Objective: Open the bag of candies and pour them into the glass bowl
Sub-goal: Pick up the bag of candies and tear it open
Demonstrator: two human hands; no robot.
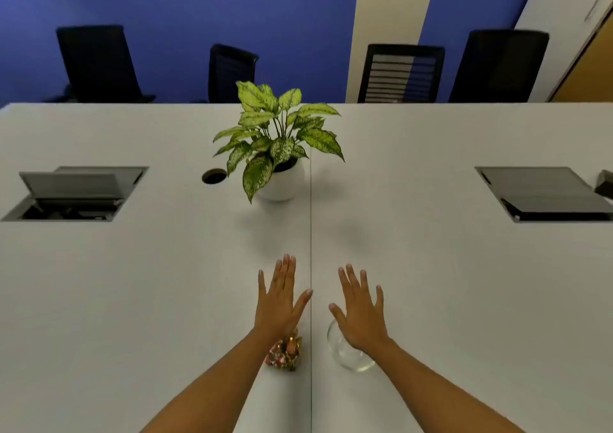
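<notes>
A small bag of candies (286, 354) with a reddish, gold-flecked wrapper lies on the white table (132, 300), partly hidden under my left wrist. The clear glass bowl (348, 356) stands to its right and looks empty; my right hand covers its far side. My left hand (280, 300) is stretched flat above the table with fingers apart, holding nothing. My right hand (361, 313) is likewise spread and holds nothing. Both hands hover beyond the bag and bowl, one on each side of the table's centre seam.
A potted plant (278, 147) in a round white pot stands further back on the seam. A cable hole (214, 176) and an open cable hatch (73, 193) are at left, a shut hatch (544, 193) at right. Black office chairs (399, 72) line the far edge.
</notes>
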